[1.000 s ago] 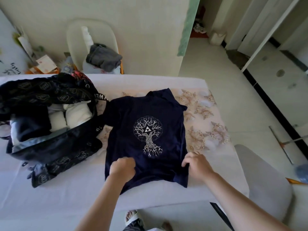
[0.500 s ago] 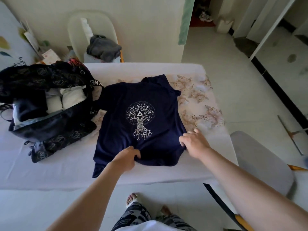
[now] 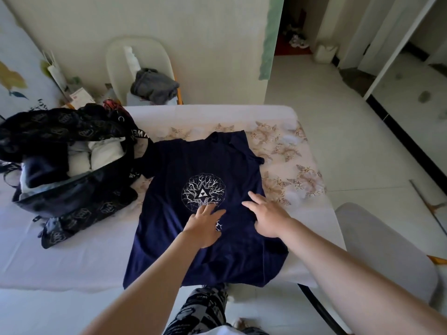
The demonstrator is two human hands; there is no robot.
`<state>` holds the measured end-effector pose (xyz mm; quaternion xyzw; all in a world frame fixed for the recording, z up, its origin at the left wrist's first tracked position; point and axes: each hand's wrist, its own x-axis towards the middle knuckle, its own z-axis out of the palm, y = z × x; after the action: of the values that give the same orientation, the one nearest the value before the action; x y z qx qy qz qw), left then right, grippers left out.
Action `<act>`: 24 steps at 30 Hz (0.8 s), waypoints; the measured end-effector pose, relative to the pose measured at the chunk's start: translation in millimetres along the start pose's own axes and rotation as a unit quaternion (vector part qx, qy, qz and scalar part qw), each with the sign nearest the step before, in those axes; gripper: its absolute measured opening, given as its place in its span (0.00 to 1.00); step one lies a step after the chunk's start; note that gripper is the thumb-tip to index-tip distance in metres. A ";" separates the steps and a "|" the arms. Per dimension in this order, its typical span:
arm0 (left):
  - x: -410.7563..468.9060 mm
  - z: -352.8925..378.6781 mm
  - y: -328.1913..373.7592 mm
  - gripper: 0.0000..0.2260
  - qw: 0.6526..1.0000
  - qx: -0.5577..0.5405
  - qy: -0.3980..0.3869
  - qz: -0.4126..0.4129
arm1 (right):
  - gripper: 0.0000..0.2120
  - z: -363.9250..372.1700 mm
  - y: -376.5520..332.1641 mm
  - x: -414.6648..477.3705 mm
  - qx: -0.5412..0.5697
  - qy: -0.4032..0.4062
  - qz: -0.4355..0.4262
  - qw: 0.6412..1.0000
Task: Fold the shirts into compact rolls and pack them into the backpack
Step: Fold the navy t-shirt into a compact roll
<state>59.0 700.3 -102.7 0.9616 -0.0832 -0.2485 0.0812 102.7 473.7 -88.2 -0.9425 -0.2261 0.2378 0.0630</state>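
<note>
While flat on the navy shirt (image 3: 167, 213), left hand (image 3: 204, 227) and right hand (image 3: 269, 218) palm-down, fingers (image 3: 257, 199) straight, grip unclenched.

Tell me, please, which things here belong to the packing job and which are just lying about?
Job: navy shirt, backpack, white rolls inside it, left hand and right hand flat on the shirt.
Lying about: grey garment on the white chair, papers, grey chair.

Left hand (image 3: 204, 227), right hand (image 3: 269, 218) now flat
</note>
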 end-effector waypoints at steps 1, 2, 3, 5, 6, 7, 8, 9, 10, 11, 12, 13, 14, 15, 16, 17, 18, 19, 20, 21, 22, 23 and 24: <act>3.1 -1.2 -1.7 0.29 0.999 0.000 -0.039 -0.012 | 0.34 2.5 0.7 3.5 -0.004 -0.029 0.019 0.999; 7.9 0.4 -6.3 0.26 0.997 -0.013 -0.070 -0.019 | 0.34 4.6 2.9 6.4 -0.014 -0.053 0.036 0.998; 11.5 -0.4 -10.3 0.21 0.996 -0.021 -0.088 -0.016 | 0.31 6.1 6.6 10.1 -0.026 -0.068 0.046 0.996; 19.0 -8.6 -16.9 0.13 0.994 -0.049 -0.099 -0.002 | 0.24 1.5 15.3 19.8 -0.024 -0.066 0.050 0.996; 24.8 -16.1 -19.4 0.11 0.992 -0.071 -0.101 0.003 | 0.22 -4.9 18.8 26.7 -0.001 -0.055 0.058 0.997; 31.2 -25.1 -21.8 0.10 0.991 -0.089 -0.103 0.003 | 0.21 -13.6 21.7 34.4 0.024 -0.043 0.067 0.997; 38.3 -36.4 -23.0 0.11 0.990 -0.102 -0.102 0.004 | 0.20 -22.8 24.8 44.3 0.044 -0.025 0.074 0.996; 47.8 -48.1 -24.2 0.12 0.989 -0.114 -0.093 0.002 | 0.18 -32.7 27.7 54.8 0.057 -0.002 0.078 0.995; 60.1 -58.6 -26.1 0.12 0.989 -0.129 -0.078 -0.001 | 0.17 -41.7 31.4 66.7 0.066 0.030 0.080 0.994; 73.4 -68.8 -27.8 0.12 0.987 -0.149 -0.058 -0.005 | 0.16 -49.3 35.6 79.4 0.075 0.065 0.081 0.992; 87.6 -78.4 -29.2 0.12 0.986 -0.165 -0.036 -0.006 | 0.15 -56.8 39.1 92.5 0.084 0.103 0.078 0.988; 102.6 -87.5 -30.4 0.12 0.984 -0.177 -0.012 -0.005 | 0.14 -63.2 42.2 106.5 0.093 0.137 0.074 0.983; 118.4 -96.2 -31.7 0.13 0.983 -0.180 0.014 -0.004 | 0.14 -68.8 44.9 121.5 0.102 0.167 0.069 0.978; 134.0 -104.5 -33.4 0.14 0.984 -0.175 0.043 0.000 | 0.14 -73.9 46.4 136.5 0.110 0.188 0.067 0.974; 149.4 -112.5 -34.9 0.16 0.984 -0.161 0.077 0.008 | 0.14 -78.0 47.8 151.9 0.116 0.202 0.067 0.970; 164.4 -118.8 -37.9 0.17 0.983 -0.144 0.108 0.018 | 0.15 -81.2 48.8 166.8 0.120 0.210 0.069 0.968; 178.4 -124.1 -41.0 0.20 0.983 -0.122 0.131 0.024 | 0.17 -82.8 49.6 181.6 0.122 0.210 0.071 0.967; 192.2 -127.2 -45.3 0.22 0.984 -0.098 0.145 0.028 | 0.20 -83.6 49.8 195.3 0.119 0.202 0.074 0.969; 204.5 -128.9 -50.9 0.25 0.986 -0.069 0.146 0.026 | 0.23 -83.3 49.7 208.1 0.105 0.192 0.076 0.973; 215.5 -129.7 -56.8 0.28 0.989 -0.039 0.139 0.021 | 0.26 -83.0 50.6 220.0 0.083 0.178 0.085 0.977; 225.0 -128.8 -63.1 0.31 0.992 -0.007 0.126 0.013 | 0.28 -83.1 52.1 230.9 0.056 0.163 0.098 0.980; 232.6 -126.7 -69.3 0.33 0.994 0.021 0.110 0.007 | 0.30 -83.1 54.6 239.6 0.027 0.149 0.110 0.982; 238.5 -124.6 -75.3 0.35 0.995 0.038 0.090 0.000 | 0.29 -82.6 58.6 247.0 -0.003 0.142 0.113 0.983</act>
<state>335.0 740.1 -120.8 0.9825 -0.0845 -0.1576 0.0516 359.1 533.3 -132.5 -0.9864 -0.1080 0.1062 0.0646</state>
